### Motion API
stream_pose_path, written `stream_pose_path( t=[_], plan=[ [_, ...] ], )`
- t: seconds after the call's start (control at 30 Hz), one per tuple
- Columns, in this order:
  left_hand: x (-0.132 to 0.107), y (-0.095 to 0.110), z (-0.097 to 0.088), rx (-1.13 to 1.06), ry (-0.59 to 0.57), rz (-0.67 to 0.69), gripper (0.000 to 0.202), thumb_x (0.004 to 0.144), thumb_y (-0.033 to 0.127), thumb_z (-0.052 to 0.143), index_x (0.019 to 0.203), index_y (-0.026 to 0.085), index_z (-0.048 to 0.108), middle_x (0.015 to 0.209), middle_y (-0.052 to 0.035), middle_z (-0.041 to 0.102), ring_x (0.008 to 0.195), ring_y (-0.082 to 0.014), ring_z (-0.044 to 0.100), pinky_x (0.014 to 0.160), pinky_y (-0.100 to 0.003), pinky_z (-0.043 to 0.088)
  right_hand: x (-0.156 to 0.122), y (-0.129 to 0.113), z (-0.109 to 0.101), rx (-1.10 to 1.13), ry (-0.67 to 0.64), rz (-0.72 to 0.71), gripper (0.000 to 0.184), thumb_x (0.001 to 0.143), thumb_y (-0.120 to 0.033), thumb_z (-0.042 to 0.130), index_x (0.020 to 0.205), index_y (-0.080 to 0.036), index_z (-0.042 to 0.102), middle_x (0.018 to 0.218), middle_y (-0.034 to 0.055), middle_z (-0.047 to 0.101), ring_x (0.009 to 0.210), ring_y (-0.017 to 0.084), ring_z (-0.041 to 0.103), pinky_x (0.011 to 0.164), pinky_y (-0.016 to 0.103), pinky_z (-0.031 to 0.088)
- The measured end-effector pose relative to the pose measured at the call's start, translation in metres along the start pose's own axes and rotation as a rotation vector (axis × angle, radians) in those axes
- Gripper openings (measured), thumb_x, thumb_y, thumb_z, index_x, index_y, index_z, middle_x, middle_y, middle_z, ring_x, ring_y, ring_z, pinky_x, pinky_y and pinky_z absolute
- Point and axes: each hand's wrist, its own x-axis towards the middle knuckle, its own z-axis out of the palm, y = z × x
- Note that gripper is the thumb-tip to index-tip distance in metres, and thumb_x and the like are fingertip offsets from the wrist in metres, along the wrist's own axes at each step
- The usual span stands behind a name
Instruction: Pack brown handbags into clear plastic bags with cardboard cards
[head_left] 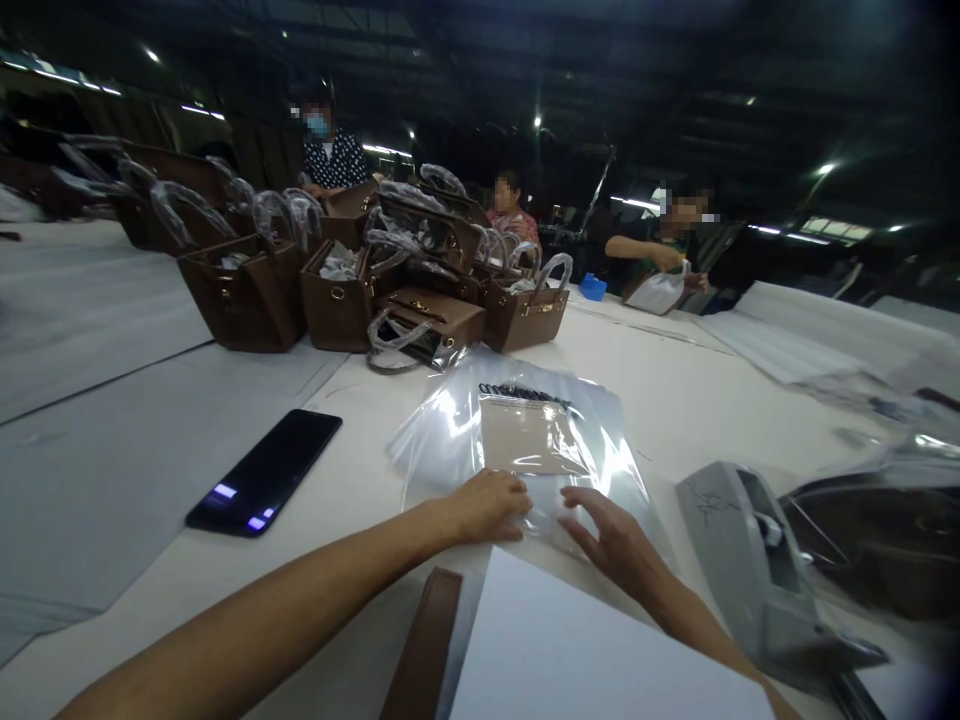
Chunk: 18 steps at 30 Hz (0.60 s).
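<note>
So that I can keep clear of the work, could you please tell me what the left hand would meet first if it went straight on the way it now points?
Probably the right hand, just ahead of the left hand on the same clear plastic bag, though the depth is hard to judge from this view.

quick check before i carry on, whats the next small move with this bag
Probably smooth the clear plastic bag outward with the right hand, since the left hand is pressing on it and the film looks rumpled, with glare along its creases.
</note>
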Motion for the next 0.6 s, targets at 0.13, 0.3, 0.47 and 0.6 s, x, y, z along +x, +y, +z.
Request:
stream_pose_path(
  t=[0.13,0.3,0.47,0.6],
  plan=[
    [-0.002,-0.004,-0.002,0.020,0.005,-0.028,0.019,0.086,0.025,0.046,0.082,0.017,0.062,0.092,-0.0035,0.064,0.086,-0.0140,0.058,0.078,-0.022,0.043,0.002,-0.007,0.008,-0.092,-0.043,-0.129,0.033,0.088,-0.031,0.048,0.117,-0.017,0.048,0.114,0.0094,0.054,0.105,0.023,0.049,0.087,0.039,0.045],
    [-0.004,0.002,-0.016,0.117,0.061,-0.171,0.020,0.085,0.020,0.042,0.075,0.017,0.059,0.080,-0.0030,0.063,0.071,-0.0162,0.059,0.062,-0.025,0.043,0.009,-0.008,0.010,-0.103,0.108,-0.136,0.020,0.091,-0.015,0.037,0.096,-0.014,0.057,0.085,0.0071,0.060,0.079,0.017,0.055,0.068,0.030,0.046],
    [-0.021,-0.003,-0.032,0.224,0.179,-0.319,0.011,0.078,0.014,0.048,0.074,0.014,0.058,0.075,-0.0068,0.060,0.070,-0.0210,0.058,0.066,-0.034,0.043,0.005,-0.023,-0.011,-0.128,0.179,-0.194,0.010,0.088,-0.012,0.046,0.092,-0.014,0.055,0.072,0.0040,0.054,0.067,0.015,0.050,0.062,0.027,0.040],
    [-0.053,-0.014,-0.043,0.239,0.316,-0.434,0.015,0.080,0.011,0.044,0.074,0.014,0.058,0.075,-0.0083,0.059,0.075,-0.0217,0.055,0.071,-0.037,0.041,-0.015,-0.028,-0.021,-0.172,0.207,-0.181,0.007,0.087,-0.014,0.050,0.093,-0.014,0.053,0.074,0.0036,0.053,0.065,0.013,0.050,0.060,0.025,0.037]
  ],
)
